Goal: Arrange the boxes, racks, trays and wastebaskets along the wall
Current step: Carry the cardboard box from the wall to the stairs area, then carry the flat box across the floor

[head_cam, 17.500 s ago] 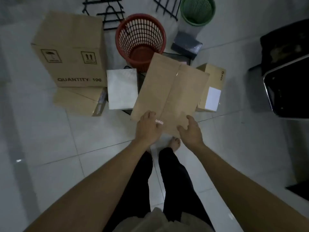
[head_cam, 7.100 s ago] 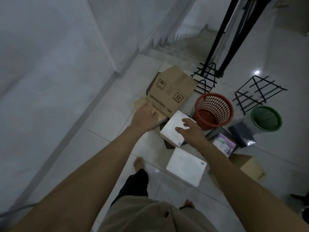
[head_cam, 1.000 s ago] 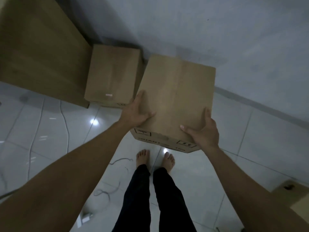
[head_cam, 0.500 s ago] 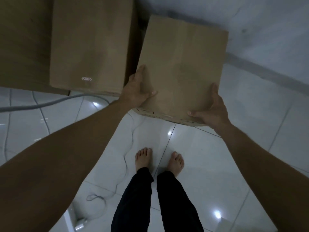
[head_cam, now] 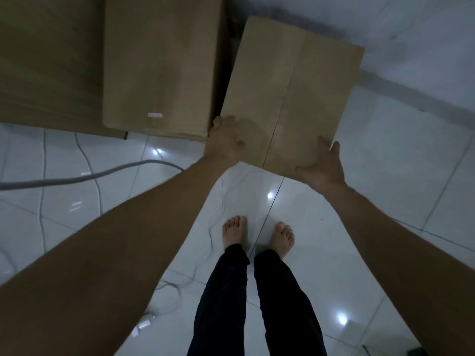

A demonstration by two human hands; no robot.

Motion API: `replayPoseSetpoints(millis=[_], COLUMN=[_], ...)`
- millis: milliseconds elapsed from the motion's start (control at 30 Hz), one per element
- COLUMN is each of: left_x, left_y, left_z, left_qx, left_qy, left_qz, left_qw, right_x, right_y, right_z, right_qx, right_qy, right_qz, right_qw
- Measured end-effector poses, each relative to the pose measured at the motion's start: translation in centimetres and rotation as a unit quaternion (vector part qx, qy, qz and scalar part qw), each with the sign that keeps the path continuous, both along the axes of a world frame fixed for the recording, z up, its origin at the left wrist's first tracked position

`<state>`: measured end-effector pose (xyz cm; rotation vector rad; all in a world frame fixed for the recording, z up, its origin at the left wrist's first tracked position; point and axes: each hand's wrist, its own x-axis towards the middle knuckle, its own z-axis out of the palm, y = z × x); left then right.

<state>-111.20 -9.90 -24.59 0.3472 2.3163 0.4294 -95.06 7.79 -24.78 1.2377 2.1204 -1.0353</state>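
Gripping one cardboard box (head_cam: 290, 98) are both hands, left hand (head_cam: 225, 142) and right hand (head_cam: 322, 168), fingers curling round its edges, beside a second box (head_cam: 162, 62).

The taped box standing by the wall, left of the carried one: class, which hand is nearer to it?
Left. The left hand grips the carried box at the corner right beside the taped box; the right hand holds the opposite corner, farther away.

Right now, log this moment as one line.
step: placing box by wall | left hand: holds box | right hand: holds box | neighbour box: beside
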Motion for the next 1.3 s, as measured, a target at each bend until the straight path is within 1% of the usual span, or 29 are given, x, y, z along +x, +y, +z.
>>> replayPoseSetpoints(millis=[133,267,400,500,667,800,933,1067,1200,1300], left_x=[3.4,6.2,8.4,9.6,10.4,11.7,14.1,17.4,21.8,25.6], left_y=[-0.8,-1.2,-1.8,-2.7,-4.2,-4.8,-5.0,-4.2,-2.4,-1.0], left_z=[6.0,13.2,20.7,25.5,32.2,36.4,39.2,41.5,43.2,44.5], left_qx=[0.012,0.017,0.063,0.095,0.113,0.131,0.148,0.160,0.176,0.187], left_qy=[0.002,0.002,0.010,0.019,0.050,0.082,0.080,0.069,0.063,0.068], left_qz=[-0.010,-0.028,-0.041,-0.057,-0.089,-0.131,-0.167,-0.221,-0.280,-0.334], left_qw=[1.000,0.999,0.997,0.994,0.988,0.979,0.972,0.960,0.942,0.921], right_x=[-0.2,0.7,2.5,4.1,6.9,9.4,12.8,17.4,23.0,27.5], right_y=[-2.8,-6.1,-8.9,-10.4,-11.7,-12.2,-13.0,-13.5,-13.9,-14.5], right_z=[6.5,14.5,22.2,27.1,33.7,37.7,40.7,43.1,44.8,46.0], right_qx=[-0.011,-0.028,-0.048,-0.056,-0.049,-0.041,-0.042,-0.022,0.000,0.014], right_qy=[0.006,0.053,0.064,0.071,0.076,0.089,0.092,0.087,0.082,0.081], right_qz=[-0.015,-0.029,-0.038,-0.052,-0.075,-0.101,-0.134,-0.181,-0.239,-0.282], right_qw=[1.000,0.998,0.996,0.995,0.993,0.990,0.986,0.979,0.968,0.956])
